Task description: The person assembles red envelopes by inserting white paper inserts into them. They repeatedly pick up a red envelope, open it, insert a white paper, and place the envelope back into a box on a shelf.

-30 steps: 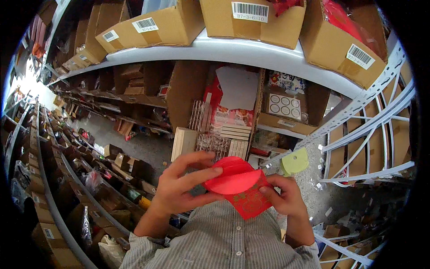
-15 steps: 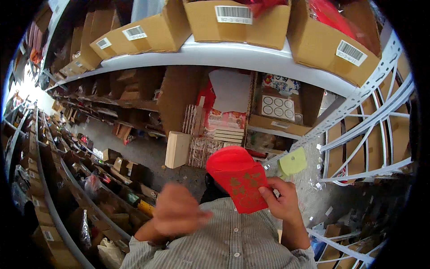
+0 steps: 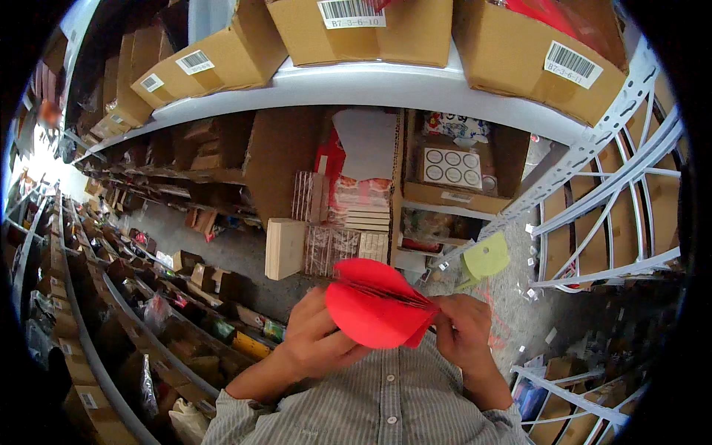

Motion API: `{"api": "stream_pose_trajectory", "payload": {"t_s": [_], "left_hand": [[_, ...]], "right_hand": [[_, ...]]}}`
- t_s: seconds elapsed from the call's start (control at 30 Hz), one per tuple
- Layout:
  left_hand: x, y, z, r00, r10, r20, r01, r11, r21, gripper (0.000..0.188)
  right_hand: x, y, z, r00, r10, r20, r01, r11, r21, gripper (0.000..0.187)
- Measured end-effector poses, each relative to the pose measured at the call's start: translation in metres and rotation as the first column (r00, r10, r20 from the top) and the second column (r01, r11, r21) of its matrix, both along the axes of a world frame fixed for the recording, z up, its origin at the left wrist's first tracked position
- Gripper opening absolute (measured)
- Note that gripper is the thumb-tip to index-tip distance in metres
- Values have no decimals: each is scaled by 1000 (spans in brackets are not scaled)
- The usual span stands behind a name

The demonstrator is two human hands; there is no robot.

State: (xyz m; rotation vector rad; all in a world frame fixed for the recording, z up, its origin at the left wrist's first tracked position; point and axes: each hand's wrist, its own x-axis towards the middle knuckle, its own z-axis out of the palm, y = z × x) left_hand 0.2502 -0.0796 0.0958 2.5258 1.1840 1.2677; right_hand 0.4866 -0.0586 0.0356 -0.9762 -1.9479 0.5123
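A bundle of red paper envelopes [image 3: 374, 311] with rounded flaps is in front of my shirt, spread apart so that a dark gap with layered paper edges shows across it. My left hand [image 3: 315, 337] grips the bundle's left side, its fingers partly behind the paper. At the other end, my right hand [image 3: 461, 326] pinches the bundle's narrow right part between thumb and fingers. Whether anything lies inside the envelopes cannot be seen.
Cardboard boxes [image 3: 363, 41] with labels stand on a white metal shelf [image 3: 371, 89] ahead. Below it are wrapped stacks [image 3: 334, 252] and a box [image 3: 456, 196] holding round-patterned goods. A yellow-green sheet [image 3: 484, 259] is at right. Rows of bins [image 3: 208, 326] line the left.
My left hand has come over from the left and taken hold of the red envelopes. The bundle has turned and opened out; its gold-printed face no longer shows.
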Motion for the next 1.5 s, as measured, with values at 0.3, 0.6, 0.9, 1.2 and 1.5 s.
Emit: {"api": "stream_pose_trajectory", "payload": {"t_s": [0.3, 0.6, 0.9, 1.2, 1.5], "left_hand": [[4, -5, 7, 995, -42, -96, 27, 989, -147, 40], [-2, -2, -1, 984, 78, -162, -68, 996, 62, 37], [-4, 0, -1, 993, 28, 114, -14, 992, -126, 29], [-14, 2, 7, 931, 316, -183, -335, 938, -85, 60], [-27, 5, -8, 986, -111, 121, 146, 929, -339, 66]], "right_hand": [[-2, 1, -4, 997, -53, 47, 48, 992, 117, 38], [-11, 0, -4, 989, -106, 107, 86, 981, 173, 32], [-8, -2, -6, 982, -112, 155, 95, 989, 111, 30], [-5, -2, -6, 993, 103, -61, -110, 983, -144, 12], [1, -4, 10, 974, 183, -131, -224, 838, -497, 11]]}}
